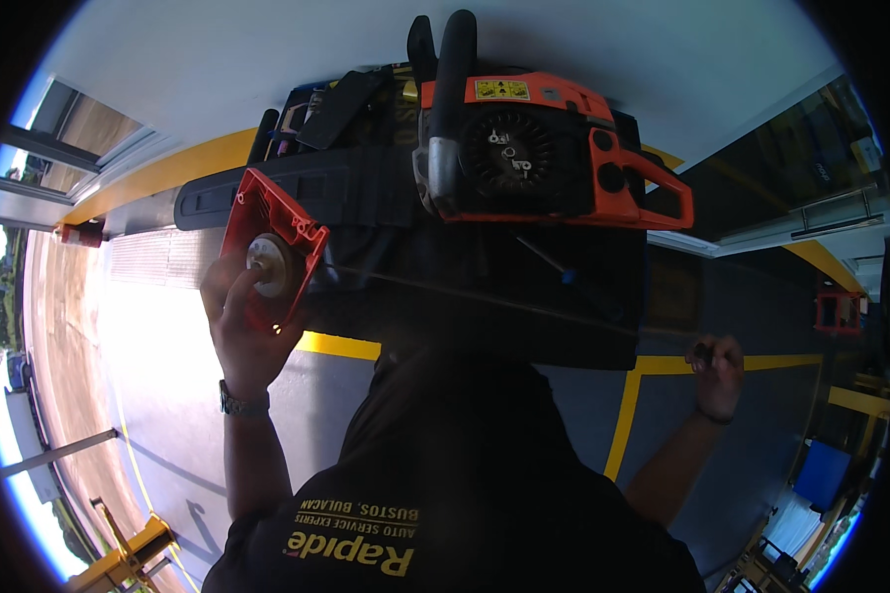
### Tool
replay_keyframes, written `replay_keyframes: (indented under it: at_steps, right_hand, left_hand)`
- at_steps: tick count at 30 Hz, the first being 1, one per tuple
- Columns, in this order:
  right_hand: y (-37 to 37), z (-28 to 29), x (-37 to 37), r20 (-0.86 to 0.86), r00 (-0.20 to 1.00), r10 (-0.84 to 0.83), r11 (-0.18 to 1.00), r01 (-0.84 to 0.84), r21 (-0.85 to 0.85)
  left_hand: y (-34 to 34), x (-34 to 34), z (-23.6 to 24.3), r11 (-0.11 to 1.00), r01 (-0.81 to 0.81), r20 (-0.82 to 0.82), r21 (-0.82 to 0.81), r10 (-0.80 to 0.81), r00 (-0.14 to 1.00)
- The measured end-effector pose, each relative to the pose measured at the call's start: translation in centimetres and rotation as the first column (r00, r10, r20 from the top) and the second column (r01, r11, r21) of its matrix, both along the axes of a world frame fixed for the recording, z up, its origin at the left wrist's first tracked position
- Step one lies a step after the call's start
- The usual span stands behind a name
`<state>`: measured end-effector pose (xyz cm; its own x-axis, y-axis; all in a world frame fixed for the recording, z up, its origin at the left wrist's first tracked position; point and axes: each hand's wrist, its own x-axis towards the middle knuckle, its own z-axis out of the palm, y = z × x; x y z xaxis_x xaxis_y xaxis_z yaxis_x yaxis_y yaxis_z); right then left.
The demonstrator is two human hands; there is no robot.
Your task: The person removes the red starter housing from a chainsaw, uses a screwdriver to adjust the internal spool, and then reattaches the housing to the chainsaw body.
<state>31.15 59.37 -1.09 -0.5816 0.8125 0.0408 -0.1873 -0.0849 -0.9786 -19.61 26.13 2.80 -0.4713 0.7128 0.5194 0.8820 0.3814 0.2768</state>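
My left hand point(242, 321) grips a red chainsaw starter cover point(244, 212), tilted up over the left part of the black work surface. Its thumb and fingers reach onto the pale round pulley point(277, 265) inside the cover. A thin starter cord point(465, 292) stretches from the cover across to the right. At its far end my right hand point(719, 371) is closed around the dark starter handle point(703, 352), out past the right edge of the work surface. Beyond both hands lies an orange and black chainsaw point(554, 148), its finned flywheel point(507, 153) exposed.
A black bar cover point(297, 188) extends left from the saw. A screwdriver point(549, 259) with a blue handle lies on the black work surface point(445, 331). Behind the bar sit a dark flat piece point(341, 109) and assorted tools. Yellow lines point(618, 435) mark the grey floor.
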Motion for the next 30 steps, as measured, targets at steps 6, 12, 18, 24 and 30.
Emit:
replay_keyframes:
  at_steps: [6,12,18,24,30]
  right_hand:
    - [-6.1,2.2,-13.5,0.095,0.771,0.63,0.762,-0.637,0.115]
    - [-7.4,2.6,-15.7,0.008,0.842,0.54,0.826,-0.532,0.187]
    - [-1.1,1.5,-2.4,-0.028,0.996,0.086,0.996,-0.086,-0.009]
    - [-8.2,2.5,-17.6,-0.042,0.759,0.65,0.758,-0.642,0.116]
    - [-4.2,2.2,-12.2,-0.21,0.878,0.431,0.902,-0.43,0.053]
  left_hand:
    - [3.4,7.5,1.1,0.952,0.276,0.092,0.132,-0.289,0.953]
    - [4.1,6.8,-1.4,0.922,0.234,0.038,0.307,-0.257,0.966]
    - [-2.3,-1.3,-1.1,0.985,-0.137,-0.379,0.105,0.167,0.91]
    - [3.5,7.8,-1.1,0.927,0.286,-0.078,0.243,-0.275,0.958]
    - [2.1,4.1,-0.1,0.988,0.068,-0.214,0.136,-0.038,0.976]
